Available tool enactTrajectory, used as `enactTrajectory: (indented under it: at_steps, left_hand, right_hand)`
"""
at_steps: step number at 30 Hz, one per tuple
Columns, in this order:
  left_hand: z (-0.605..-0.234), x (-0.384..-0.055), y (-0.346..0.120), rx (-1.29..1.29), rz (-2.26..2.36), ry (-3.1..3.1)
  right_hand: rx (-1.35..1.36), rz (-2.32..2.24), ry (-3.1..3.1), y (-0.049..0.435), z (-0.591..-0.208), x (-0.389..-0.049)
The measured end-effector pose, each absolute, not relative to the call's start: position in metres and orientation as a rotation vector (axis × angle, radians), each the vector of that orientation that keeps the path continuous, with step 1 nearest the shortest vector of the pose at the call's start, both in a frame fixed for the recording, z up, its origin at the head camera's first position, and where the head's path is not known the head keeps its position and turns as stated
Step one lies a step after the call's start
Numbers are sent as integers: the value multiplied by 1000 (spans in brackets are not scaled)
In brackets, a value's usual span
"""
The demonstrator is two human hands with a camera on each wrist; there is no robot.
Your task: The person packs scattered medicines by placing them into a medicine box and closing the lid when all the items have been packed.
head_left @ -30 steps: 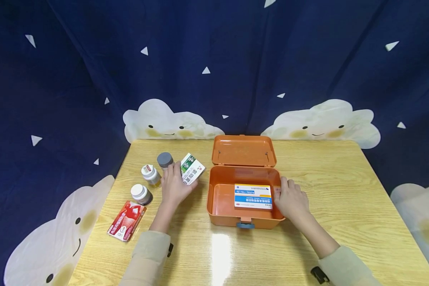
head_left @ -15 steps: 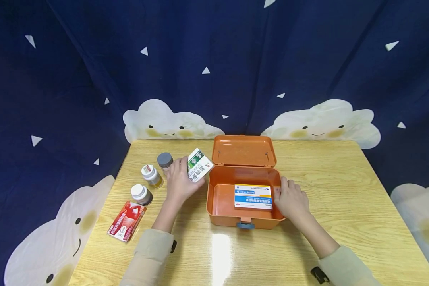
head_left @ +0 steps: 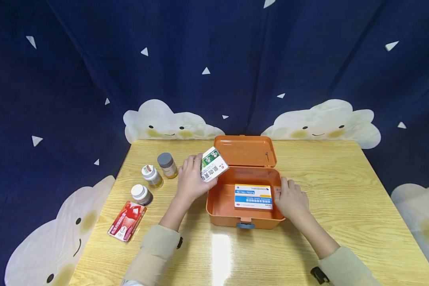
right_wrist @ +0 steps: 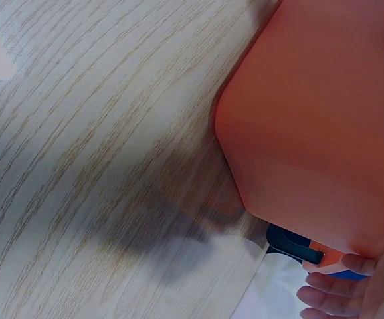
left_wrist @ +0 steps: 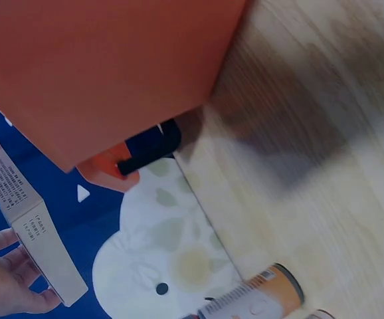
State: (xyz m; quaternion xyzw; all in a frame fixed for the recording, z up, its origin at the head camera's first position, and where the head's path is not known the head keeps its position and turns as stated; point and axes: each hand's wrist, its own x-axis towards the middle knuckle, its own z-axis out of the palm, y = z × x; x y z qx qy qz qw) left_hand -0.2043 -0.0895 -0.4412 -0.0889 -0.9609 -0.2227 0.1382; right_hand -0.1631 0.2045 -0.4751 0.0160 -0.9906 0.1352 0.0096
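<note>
My left hand (head_left: 193, 180) grips a white and green medicine box (head_left: 213, 165), held tilted over the left rim of an orange plastic case (head_left: 221, 200). In the left wrist view, fingers and thumb hold the medicine box (left_wrist: 39, 232) at opposite edges, its printed side facing the camera. The case stands with its lid (head_left: 241, 150) folded back. Inside lies a blue and white medicine box (head_left: 253, 197), toward the right. My right hand (head_left: 294, 200) holds the case's right wall, thumb over the rim and fingers along the outside.
Left of the case stand a grey-capped bottle (head_left: 168, 165), a white-capped amber bottle (head_left: 152, 176) and a white-capped dark bottle (head_left: 141, 194). A red medicine box (head_left: 127, 221) lies nearer the front left. A dark blue curtain (head_left: 236, 79) hangs behind the wooden table (head_left: 339, 178).
My left hand has lifted the white and green medicine box from beside the grey-capped bottle and carried it right to the case. The right hand stays at the case's wall.
</note>
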Motion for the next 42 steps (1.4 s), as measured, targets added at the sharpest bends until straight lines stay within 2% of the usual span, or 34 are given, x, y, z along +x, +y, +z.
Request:
enactTrajectory:
  at_steps: [24, 42]
  left_hand:
    - [-427, -205, -39, -581, -425, -2852]
    - [-432, -201, -9, -759, -264, -2933]
  right_hand:
    - [30, 434, -3102, 204, -474, -163]
    - [30, 445, -3101, 204, -476, -164]
